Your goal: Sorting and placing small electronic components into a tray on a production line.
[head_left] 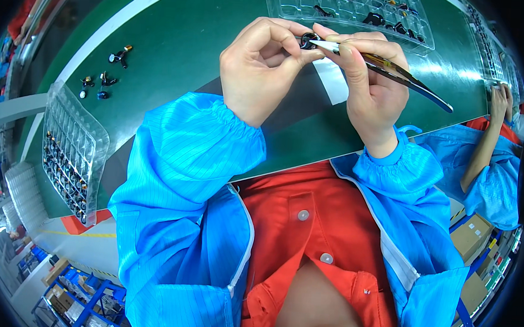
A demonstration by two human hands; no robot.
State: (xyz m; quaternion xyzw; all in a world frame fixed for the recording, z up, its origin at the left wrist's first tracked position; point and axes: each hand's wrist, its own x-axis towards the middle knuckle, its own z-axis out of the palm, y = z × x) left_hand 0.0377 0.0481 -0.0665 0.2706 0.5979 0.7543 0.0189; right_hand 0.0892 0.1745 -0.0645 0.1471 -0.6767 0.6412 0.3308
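Above the green counter (179, 50), I had the left hand (258, 73) pinching a small black part (307, 41) in its fingers, the right hand (377, 86) gripping tweezers (419, 88), tips at the part. A loose pinch could drop it, I judged; a slipped tip could scratch it.

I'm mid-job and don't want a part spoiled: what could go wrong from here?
The small black part could slip, being small and pinched in the fingertips of the left hand. The tweezers in the right hand might scratch it, with their white tip so close. The loose parts lie outside the clear tray, so a sleeve could perhaps knock them.
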